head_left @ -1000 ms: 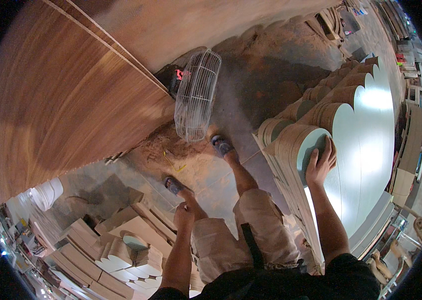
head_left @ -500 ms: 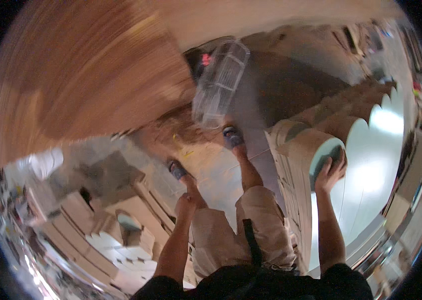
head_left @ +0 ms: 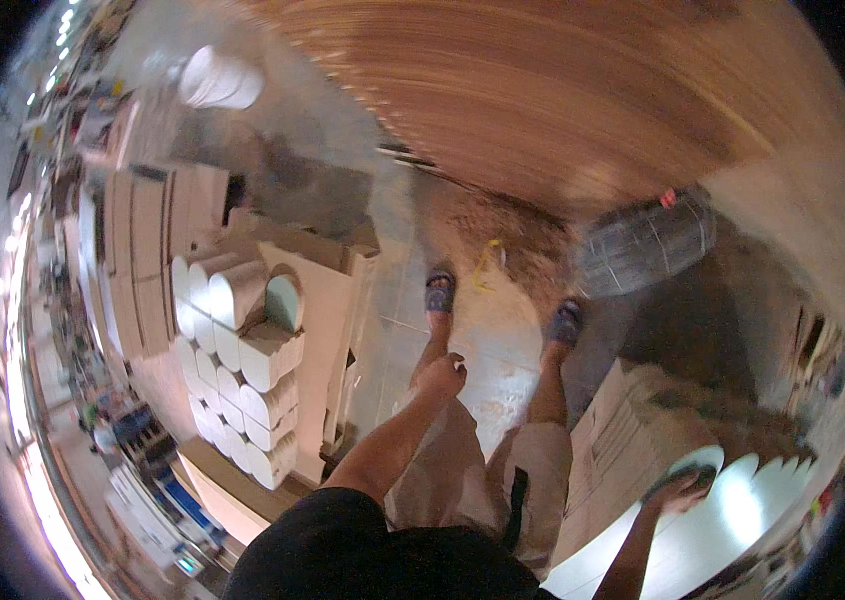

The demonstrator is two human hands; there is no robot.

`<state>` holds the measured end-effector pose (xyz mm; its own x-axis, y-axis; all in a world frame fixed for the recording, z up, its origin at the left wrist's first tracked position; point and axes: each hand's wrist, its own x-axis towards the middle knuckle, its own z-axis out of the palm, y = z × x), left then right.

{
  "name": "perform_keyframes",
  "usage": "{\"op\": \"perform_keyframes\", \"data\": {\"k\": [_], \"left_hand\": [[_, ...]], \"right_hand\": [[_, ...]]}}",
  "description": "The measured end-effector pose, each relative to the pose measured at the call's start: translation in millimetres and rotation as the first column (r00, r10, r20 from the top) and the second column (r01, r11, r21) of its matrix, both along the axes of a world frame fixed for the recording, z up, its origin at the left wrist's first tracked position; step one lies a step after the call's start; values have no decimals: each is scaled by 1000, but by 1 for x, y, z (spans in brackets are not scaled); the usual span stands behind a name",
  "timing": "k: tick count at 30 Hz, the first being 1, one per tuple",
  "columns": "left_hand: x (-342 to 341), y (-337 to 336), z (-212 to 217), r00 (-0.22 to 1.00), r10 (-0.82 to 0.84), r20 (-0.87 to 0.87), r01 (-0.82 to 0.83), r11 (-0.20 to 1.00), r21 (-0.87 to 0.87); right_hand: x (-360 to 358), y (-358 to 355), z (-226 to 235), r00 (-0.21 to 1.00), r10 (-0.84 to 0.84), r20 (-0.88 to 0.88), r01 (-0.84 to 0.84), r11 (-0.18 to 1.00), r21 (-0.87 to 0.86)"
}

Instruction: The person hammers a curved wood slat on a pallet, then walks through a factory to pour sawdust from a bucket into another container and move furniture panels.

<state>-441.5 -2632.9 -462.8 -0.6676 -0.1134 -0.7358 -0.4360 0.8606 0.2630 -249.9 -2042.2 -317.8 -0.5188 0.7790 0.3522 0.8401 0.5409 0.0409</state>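
Note:
My left hand [head_left: 443,376] hangs in front of my left thigh, fingers curled together. A tiny pale spot shows at its fingertips; I cannot tell what it is. To the right, my right hand [head_left: 681,493] bends over the pale-faced, rounded end of a wooden panel [head_left: 698,457]. A dark patch lies under and around its fingers, and whether that is shadow or something held cannot be made out. This panel belongs to a low stack of rounded-end panels [head_left: 743,500] with pale, shiny faces.
A wood-grained surface [head_left: 593,90] fills the area ahead, sawdust [head_left: 503,225] beneath its edge. Beside that stands a wire-cage fan [head_left: 648,245]. Stacked rounded blocks [head_left: 243,395] and boards [head_left: 148,260] stand at left, a white bucket [head_left: 223,80] farther off. Yellow scraps [head_left: 488,268] lie near my feet.
My view has swung to the left, bringing the left stack and bucket further in. The right hand stays at the rounded panel end; the left hand remains curled and hangs a little farther forward.

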Motion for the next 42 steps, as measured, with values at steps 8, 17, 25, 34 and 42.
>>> {"op": "perform_keyframes", "data": {"k": [8,17,25,34,42], "left_hand": [[30,-41,-15,902,400,-164,-391,917,86],[55,-120,3,729,668,147,-675,738,-10],[97,-194,14,573,816,85,-818,575,-9],[83,-248,7,487,865,124,-872,488,19],[63,-302,-27,430,894,124,-886,391,250]], "right_hand": [[-27,3,-4,920,-250,303,243,968,62],[-40,26,6,683,-85,726,18,995,99],[-92,50,31,776,-63,627,188,973,-135],[-188,-209,82,691,-228,686,262,963,56],[-183,-312,101,509,362,781,-178,932,-315]]}}
